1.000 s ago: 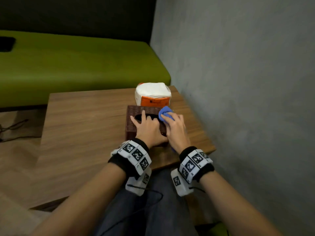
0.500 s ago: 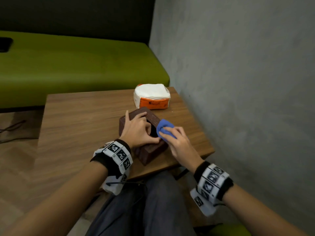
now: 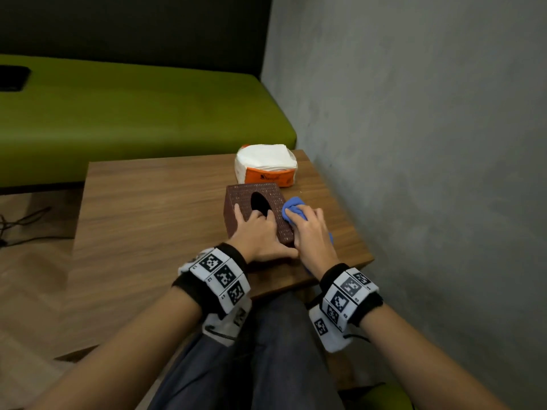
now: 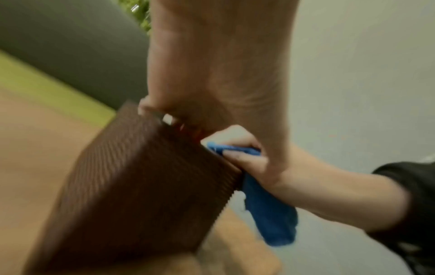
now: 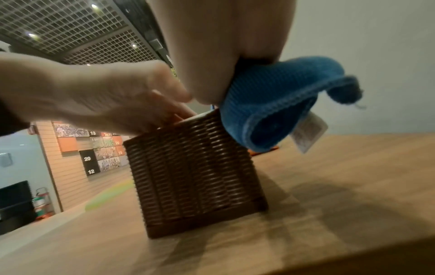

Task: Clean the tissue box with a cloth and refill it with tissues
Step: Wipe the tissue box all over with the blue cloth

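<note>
A brown woven tissue box (image 3: 236, 202) with an oval top opening stands near the right front of the wooden table (image 3: 148, 217), one short end toward me. My left hand (image 3: 257, 232) grips it from above, fingertips at the opening and thumb on the near corner. My right hand (image 3: 310, 232) holds a bunched blue cloth (image 3: 293, 211) against the box's right top edge. The left wrist view shows the box (image 4: 141, 186) with the cloth (image 4: 266, 210) hanging beside it. The right wrist view shows the cloth (image 5: 282, 104) draped over the box (image 5: 193, 176). A white tissue pack (image 3: 266, 165) with an orange band lies behind the box.
A grey wall (image 3: 414, 173) runs close along the table's right edge. A green bench (image 3: 133, 119) stands behind the table, with a dark flat object (image 3: 9, 79) at its far left. Cables (image 3: 23, 223) lie on the floor at left. My legs are under the front edge.
My left hand has turned the box about a quarter turn, from long side facing me to short end facing me. My right hand kept the cloth on it, now at the right top edge.
</note>
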Tool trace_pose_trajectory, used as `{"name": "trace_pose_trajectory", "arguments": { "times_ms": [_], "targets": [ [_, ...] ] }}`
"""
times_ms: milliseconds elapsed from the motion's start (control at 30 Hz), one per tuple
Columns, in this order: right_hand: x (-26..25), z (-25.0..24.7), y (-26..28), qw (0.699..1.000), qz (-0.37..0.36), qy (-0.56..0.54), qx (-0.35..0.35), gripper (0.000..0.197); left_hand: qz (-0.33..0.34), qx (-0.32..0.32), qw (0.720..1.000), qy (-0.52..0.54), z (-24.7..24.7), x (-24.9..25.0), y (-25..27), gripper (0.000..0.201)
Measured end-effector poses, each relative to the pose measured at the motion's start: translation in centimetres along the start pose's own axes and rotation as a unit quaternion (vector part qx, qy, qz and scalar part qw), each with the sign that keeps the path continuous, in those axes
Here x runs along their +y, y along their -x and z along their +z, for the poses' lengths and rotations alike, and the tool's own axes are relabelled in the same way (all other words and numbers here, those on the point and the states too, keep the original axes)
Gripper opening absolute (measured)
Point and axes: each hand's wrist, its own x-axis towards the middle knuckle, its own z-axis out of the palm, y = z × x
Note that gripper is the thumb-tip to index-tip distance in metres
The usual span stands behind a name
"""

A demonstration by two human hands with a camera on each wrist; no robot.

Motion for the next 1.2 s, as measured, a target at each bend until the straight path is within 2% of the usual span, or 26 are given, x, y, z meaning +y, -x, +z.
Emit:
{"name": "trace_pose_trajectory", "arguments": {
  "times_ms": [100,167,267,300,400,433,500,567,600,733,900,1000,1067,1133,1200],
  "targets": [
    [-0.1,0.1,0.9,1.000,-0.008,-0.019,0.019,0.039,0.000,0.035,0.999,-0.022,1.2,-0.3,0.3,0.104],
    [0.3,-0.3,2.6,0.997,-0.077,-0.003,0.018,0.041,0.018,0.046,0.998,-0.040,1.1,-1.9,0.1,0.107],
    [1.8,-1.3,4.0,0.977,-0.209,0.032,-0.023,0.044,0.054,0.061,0.997,-0.013,0.4,-3.2,-0.1,0.103],
    [2.4,-1.6,3.3,0.975,-0.215,0.040,-0.036,0.045,0.068,0.056,0.996,-0.002,0.2,-3.1,0.1,0.100],
    [2.6,-2.0,-0.7,0.991,-0.124,0.029,-0.038,0.045,0.103,0.048,0.993,0.015,0.4,-2.5,0.2,0.092],
    [2.1,-1.9,-1.1,0.992,-0.117,0.031,-0.030,0.043,0.106,0.052,0.993,0.019,0.3,-2.6,0.2,0.091],
    [1.0,-1.6,0.6,0.984,-0.174,0.035,-0.035,0.037,0.095,0.056,0.994,0.023,0.1,-3.4,-0.1,0.093],
    [1.1,-1.7,3.5,0.967,-0.247,0.035,-0.053,0.039,0.086,0.051,0.995,0.028,-0.1,-3.8,-0.3,0.099],
    [1.4,-2.0,3.9,0.963,-0.259,0.040,-0.058,0.040,0.090,0.050,0.994,0.028,-0.2,-3.7,-0.4,0.100],
    [0.9,-1.7,0.7,0.986,-0.165,0.027,-0.030,0.035,0.095,0.055,0.994,0.026,0.1,-3.3,-0.3,0.091],
    [1.1,-1.8,2.4,0.965,-0.254,0.041,-0.058,0.044,0.087,0.048,0.995,0.026,-0.2,-3.9,-0.3,0.095],
    [0.0,-2.2,0.4,0.977,-0.203,0.040,-0.053,0.039,0.094,0.050,0.994,0.019,0.0,-3.6,-0.3,0.078],
    [-0.6,-1.8,1.2,0.975,-0.213,0.024,-0.061,0.037,0.097,0.053,0.994,0.027,0.1,-3.9,-0.5,0.073],
    [0.2,-2.0,2.7,0.964,-0.254,0.025,-0.076,0.037,0.093,0.048,0.994,0.027,0.0,-4.1,-0.4,0.083],
    [1.1,-2.8,2.3,0.966,-0.245,0.034,-0.075,0.038,0.091,0.042,0.995,0.010,0.0,-3.8,-0.3,0.092]
  ]
}}
